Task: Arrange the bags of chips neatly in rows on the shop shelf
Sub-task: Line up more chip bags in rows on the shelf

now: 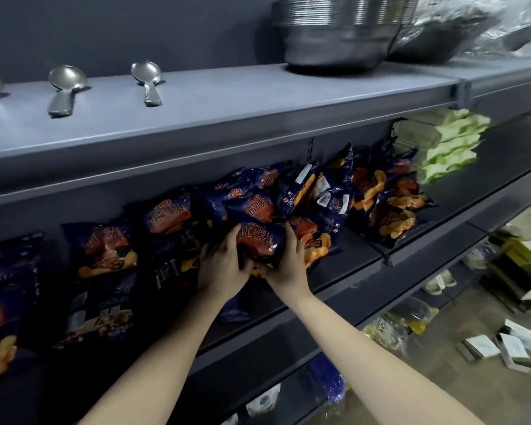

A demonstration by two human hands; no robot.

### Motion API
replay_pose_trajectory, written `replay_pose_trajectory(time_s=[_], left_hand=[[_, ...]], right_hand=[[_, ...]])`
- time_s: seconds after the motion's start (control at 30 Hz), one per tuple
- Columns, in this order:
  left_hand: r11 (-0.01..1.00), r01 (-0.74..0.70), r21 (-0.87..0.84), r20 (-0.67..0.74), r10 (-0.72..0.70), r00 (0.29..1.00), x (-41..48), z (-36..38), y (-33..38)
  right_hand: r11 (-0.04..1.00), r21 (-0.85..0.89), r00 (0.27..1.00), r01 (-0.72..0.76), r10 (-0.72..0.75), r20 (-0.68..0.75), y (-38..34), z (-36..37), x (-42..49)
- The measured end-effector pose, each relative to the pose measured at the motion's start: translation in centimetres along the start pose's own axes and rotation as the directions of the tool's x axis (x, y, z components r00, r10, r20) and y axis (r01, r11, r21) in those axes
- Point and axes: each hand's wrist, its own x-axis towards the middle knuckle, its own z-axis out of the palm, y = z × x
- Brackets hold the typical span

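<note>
Both hands grip one bag of chips (259, 240) near the front edge of the middle shelf (356, 265), about midway along its visible length. The left hand (223, 265) curls round the bag's left side with the thumb up along the pack. The right hand (290, 265) clasps the right side, fingers wrapped behind it. The bag is dark blue with a red-orange panel of large Chinese characters, which are too blurred to read with certainty.

Directly behind the held bag and towards the shelf's back wall lies a loose pile of bags (276, 191) of the same blue and orange design. They are tilted and overlapping, and several show white label patches whose print is too small to read. More of them are heaped to the right (390, 207), showing pictures of orange chips. Towards the left end of the shelf, flat bags (105, 262) lie face up side by side.

At the right end of the same shelf stands a stack of green and white packs (442, 145). On the upper shelf (227, 99) rest metal spoons (147, 81) near its back edge and nested steel bowls (334, 35) further right. Small white boxes (512, 348) lie on the floor at lower right.
</note>
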Motion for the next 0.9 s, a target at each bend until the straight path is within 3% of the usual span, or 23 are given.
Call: replay_pose_trajectory(time_s=[0.27, 0.47, 0.57, 0.73, 0.9], left_hand=[[0.957, -0.02, -0.29, -0.192, -0.037, 0.981, 1.0, -4.1, 1.3], [0.866, -0.094, -0.491, -0.359, -0.103, 0.928, -0.1, -7.1, 0.9], [0.883, -0.091, -0.461, -0.425, -0.13, 0.896, -1.4, -9.4, -1.4], [0.895, 0.052, -0.442, -0.407, -0.252, 0.878, -5.7, -13.4, -8.2], [0.888, 0.107, -0.447, -0.436, -0.321, 0.841, -10.7, -17.2, -14.9]], right_hand=[[0.956, 0.125, 0.954, 0.265, -0.242, -0.175, -3.2, -1.1, 0.7], [0.923, 0.231, 0.949, 0.308, -0.283, -0.136, -6.6, -1.0, 0.7], [0.905, 0.32, 0.959, 0.281, -0.273, -0.073, -8.5, 1.5, -0.2], [0.854, 0.496, 0.961, 0.158, -0.248, 0.121, -12.5, 8.2, -3.0], [0.797, 0.603, 0.917, 0.04, -0.268, 0.294, -16.5, 14.9, -5.3]])
